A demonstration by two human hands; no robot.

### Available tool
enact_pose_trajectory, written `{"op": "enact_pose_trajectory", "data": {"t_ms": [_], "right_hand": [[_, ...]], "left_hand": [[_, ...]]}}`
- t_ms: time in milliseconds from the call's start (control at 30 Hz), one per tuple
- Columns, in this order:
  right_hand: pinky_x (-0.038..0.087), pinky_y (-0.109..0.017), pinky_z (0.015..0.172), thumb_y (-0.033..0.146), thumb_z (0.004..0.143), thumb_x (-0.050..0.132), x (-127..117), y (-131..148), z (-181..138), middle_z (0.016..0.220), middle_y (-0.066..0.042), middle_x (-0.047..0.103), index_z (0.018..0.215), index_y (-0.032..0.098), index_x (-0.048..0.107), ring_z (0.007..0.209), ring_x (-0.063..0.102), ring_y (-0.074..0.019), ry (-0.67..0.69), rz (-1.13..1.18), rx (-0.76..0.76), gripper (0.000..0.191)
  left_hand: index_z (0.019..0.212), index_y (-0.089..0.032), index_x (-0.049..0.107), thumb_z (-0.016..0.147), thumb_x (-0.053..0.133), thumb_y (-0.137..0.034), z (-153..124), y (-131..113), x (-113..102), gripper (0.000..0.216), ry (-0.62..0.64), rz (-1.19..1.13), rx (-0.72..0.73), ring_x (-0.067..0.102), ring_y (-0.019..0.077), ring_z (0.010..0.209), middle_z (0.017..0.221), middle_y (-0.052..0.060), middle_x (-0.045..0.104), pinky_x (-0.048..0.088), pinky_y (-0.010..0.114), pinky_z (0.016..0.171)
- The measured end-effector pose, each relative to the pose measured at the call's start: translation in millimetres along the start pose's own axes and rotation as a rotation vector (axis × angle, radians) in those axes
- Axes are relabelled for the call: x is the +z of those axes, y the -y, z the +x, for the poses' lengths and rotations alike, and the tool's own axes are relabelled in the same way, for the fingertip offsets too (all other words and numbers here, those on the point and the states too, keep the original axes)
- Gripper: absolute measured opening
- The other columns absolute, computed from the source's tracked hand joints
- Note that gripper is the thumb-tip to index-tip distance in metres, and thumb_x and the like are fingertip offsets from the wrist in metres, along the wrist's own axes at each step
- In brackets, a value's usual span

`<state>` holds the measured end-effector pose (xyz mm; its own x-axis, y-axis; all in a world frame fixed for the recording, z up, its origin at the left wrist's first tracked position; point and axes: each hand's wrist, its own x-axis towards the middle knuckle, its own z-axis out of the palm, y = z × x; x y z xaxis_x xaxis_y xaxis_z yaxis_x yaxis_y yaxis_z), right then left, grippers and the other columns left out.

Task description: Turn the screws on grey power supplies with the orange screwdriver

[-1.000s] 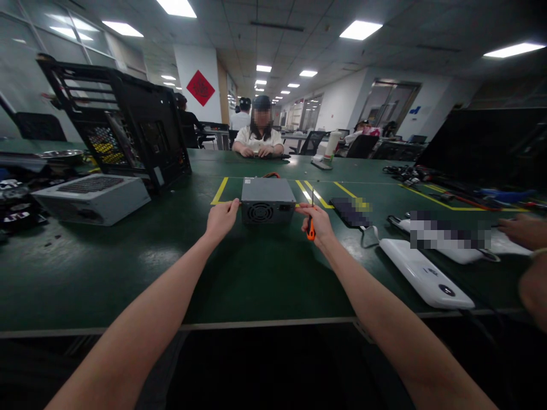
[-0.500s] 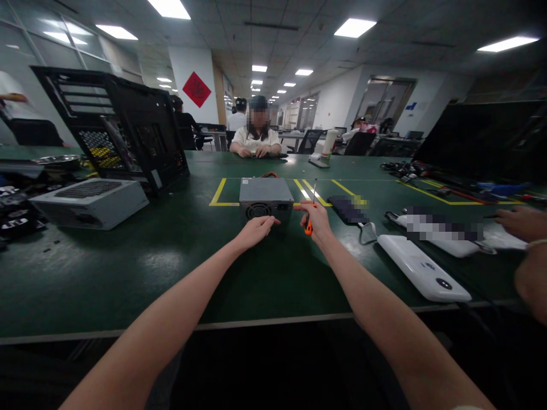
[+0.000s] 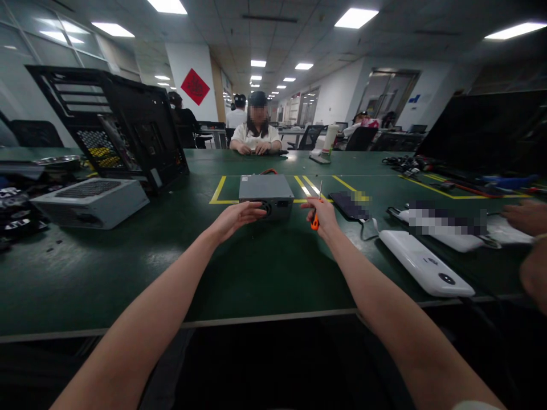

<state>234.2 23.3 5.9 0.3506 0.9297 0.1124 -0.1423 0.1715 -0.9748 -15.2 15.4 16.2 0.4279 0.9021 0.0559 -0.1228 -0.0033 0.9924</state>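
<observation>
My left hand [image 3: 236, 218] is open and holds nothing. Its fingers are extended to the front face of the power supply unit [image 3: 265, 190], at the fan grille. My right hand [image 3: 325, 217] is closed around the screwdriver [image 3: 315, 220], shaft pointing up, just right of the unit. The unit sits mid-way across the table [image 3: 265, 273], well back from the near edge, on a yellow marked line.

**Green bench marked with yellow tape**

The dark green table [image 3: 265, 273] carries a grey power supply [image 3: 267, 191] inside a yellow taped outline [image 3: 220, 191]. On the left lies a flat silver unit [image 3: 92, 202], with a black computer case [image 3: 123, 131] standing behind it. On the right, a long white device [image 3: 423, 265] lies near the front edge, and tangled cables [image 3: 405, 165] lie farther back
</observation>
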Motion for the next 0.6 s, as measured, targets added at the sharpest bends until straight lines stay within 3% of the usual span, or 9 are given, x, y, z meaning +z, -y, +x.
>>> {"op": "enact_pose_trajectory", "data": {"t_ms": [233,433,600], "right_hand": [[0.035,-0.017,0.031,0.019,0.07,0.056,-6.7,0.2,4.0,0.057,0.004,0.062,0.079,0.018,0.05,0.03,0.04,-0.0046,-0.013,0.003,0.006,0.011],[0.036,-0.017,0.032,0.02,0.07,0.057,-7.2,-0.4,4.4,0.058,0.004,0.062,0.08,0.018,0.05,0.032,0.041,-0.0047,-0.012,-0.008,0.007,0.012],[0.035,-0.017,0.031,0.019,0.07,0.056,-6.6,0.3,3.7,0.056,0.005,0.061,0.079,0.017,0.05,0.031,0.041,-0.0049,-0.009,-0.011,0.004,0.011]], "left_hand": [[0.094,-0.018,0.069,0.076,0.061,-0.027,-5.8,-5.1,-21.8,0.022,0.034,0.593,0.107,0.061,0.015,0.077,0.087,0.006,0.069,0.044,0.026,0.071],[0.083,-0.022,0.073,0.067,0.067,-0.022,-2.4,2.7,-25.8,0.016,0.216,0.779,0.145,0.063,0.0169,0.076,0.084,0.003,0.071,0.044,0.026,0.071],[0.08,-0.023,0.073,0.066,0.069,-0.025,-2.4,6.8,-25.5,0.015,0.266,0.875,0.171,0.061,0.0164,0.07,0.082,0.003,0.07,0.042,0.025,0.066]]}}
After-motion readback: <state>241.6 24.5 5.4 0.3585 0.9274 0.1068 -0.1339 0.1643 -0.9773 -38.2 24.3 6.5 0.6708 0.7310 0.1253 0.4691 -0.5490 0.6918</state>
